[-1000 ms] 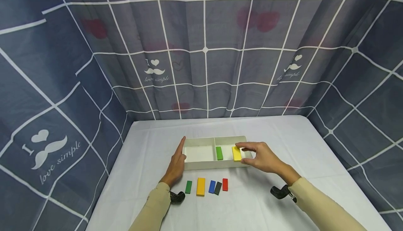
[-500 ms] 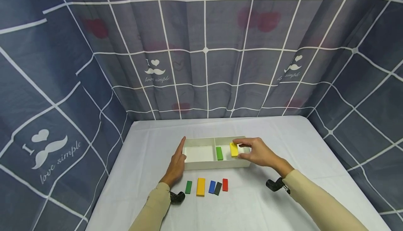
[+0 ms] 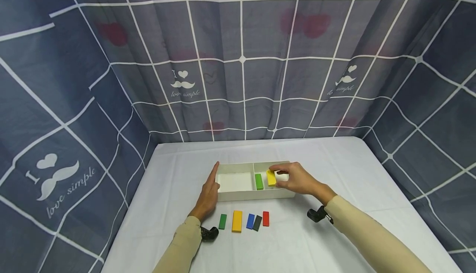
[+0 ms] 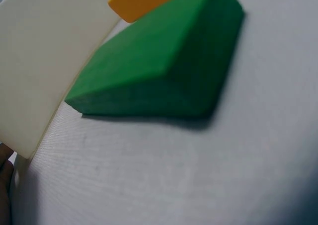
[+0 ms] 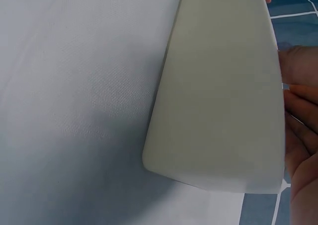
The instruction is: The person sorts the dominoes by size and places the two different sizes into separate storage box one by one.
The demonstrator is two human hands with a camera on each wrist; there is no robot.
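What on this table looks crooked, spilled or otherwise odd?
The black block looks most askew: in the row in front of the box, it lies at an angle close beside the blue block, while the orange block and red block sit straighter. Nothing looks spilled or damaged.

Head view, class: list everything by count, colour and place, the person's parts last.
Tablecloth: one, white, lower half
Tray: one, off-white, on tablecloth
Yellow block: one, yellow, at right compartment
Light green block: one, green, in right compartment
Dark green block, orange block, blue block, black block, red block: one each, colours as named, in front of tray
Curtain: count unclear, grey-blue, around tablecloth
Wrist devices: two, black, at wrists
Sleeves: two, beige, lower edge
Left hand: one, touching tray's left end
Right hand: one, pinching yellow block
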